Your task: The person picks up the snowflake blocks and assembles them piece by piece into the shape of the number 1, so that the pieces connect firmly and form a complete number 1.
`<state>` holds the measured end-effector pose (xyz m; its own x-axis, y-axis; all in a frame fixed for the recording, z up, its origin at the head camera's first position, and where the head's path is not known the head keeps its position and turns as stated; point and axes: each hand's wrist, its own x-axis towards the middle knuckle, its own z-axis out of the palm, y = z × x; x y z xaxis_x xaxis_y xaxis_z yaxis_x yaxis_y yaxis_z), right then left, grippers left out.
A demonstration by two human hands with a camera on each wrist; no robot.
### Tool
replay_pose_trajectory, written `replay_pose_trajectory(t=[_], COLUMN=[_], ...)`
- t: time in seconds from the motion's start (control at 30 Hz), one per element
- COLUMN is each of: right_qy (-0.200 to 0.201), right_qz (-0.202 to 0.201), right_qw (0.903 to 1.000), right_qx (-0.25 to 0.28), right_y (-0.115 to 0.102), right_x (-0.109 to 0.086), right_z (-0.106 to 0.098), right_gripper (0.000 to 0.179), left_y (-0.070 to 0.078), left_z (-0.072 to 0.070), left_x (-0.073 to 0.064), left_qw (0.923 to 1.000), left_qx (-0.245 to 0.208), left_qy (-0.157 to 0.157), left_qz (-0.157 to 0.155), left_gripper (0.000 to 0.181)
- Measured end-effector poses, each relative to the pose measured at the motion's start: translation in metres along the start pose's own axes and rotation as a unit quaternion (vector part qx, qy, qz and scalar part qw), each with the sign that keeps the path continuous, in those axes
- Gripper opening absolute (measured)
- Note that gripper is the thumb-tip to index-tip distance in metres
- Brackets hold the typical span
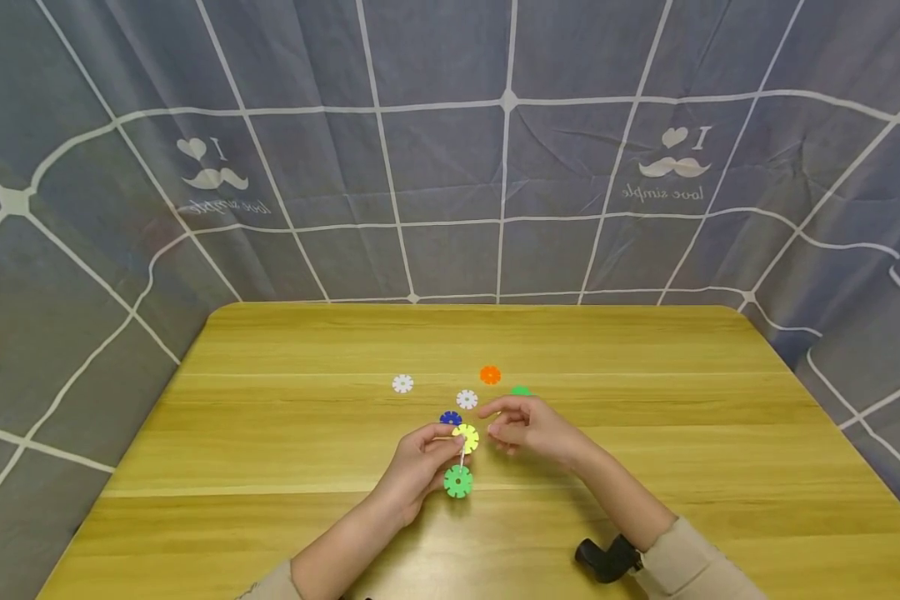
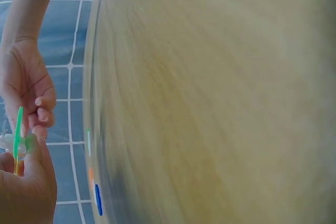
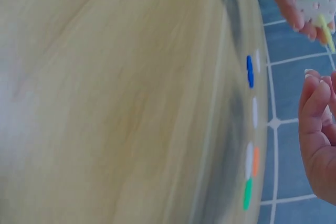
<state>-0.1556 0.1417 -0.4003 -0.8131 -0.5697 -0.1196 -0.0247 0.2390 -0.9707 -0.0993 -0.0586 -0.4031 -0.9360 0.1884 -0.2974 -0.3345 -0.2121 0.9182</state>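
My left hand [image 1: 416, 471] grips a small joined piece of notched plastic discs. It is made of a yellow disc [image 1: 471, 439], a white disc [image 3: 319, 7] seen nearly edge-on from the head, and a green disc [image 1: 458, 492] at the near end. The thumb lies against the yellow disc. Just to the right, my right hand [image 1: 532, 431] hovers over the table with fingers loosely bent and nothing between them. A blue disc [image 1: 448, 418] lies on the table just beyond the left fingers, partly covered by them.
Farther back on the wooden table [image 1: 285, 450] lie two white discs [image 1: 402, 383] and an orange disc [image 1: 491, 375]. Another green disc [image 1: 521, 391] shows partly behind the right hand. A black device [image 1: 603, 560] is at the right wrist. A grey checked curtain [image 1: 450, 167] surrounds the table.
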Motion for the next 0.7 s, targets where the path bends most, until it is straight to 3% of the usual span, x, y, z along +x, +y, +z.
replay_pose_trajectory(t=[0.23, 0.53, 0.7], right_qy=[0.027, 0.06, 0.096], right_qz=[0.028, 0.017, 0.047], right_qw=[0.9992, 0.998, 0.9939], right_qx=[-0.007, -0.009, -0.028], right_y=[0.01, 0.02, 0.022], right_x=[-0.002, -0.003, 0.001], right_z=[-0.014, -0.034, -0.042], right_gripper=[0.034, 0.031, 0.032], left_y=[-0.002, -0.002, -0.002], left_z=[-0.001, -0.003, -0.003], left_x=[0.0, -0.001, 0.0], left_qw=[1.0, 0.9999, 0.9999], left_qx=[0.0, 0.003, 0.001], left_qy=[0.008, 0.015, 0.014], left_qz=[-0.003, -0.004, -0.005], left_gripper=[0.029, 0.031, 0.031])
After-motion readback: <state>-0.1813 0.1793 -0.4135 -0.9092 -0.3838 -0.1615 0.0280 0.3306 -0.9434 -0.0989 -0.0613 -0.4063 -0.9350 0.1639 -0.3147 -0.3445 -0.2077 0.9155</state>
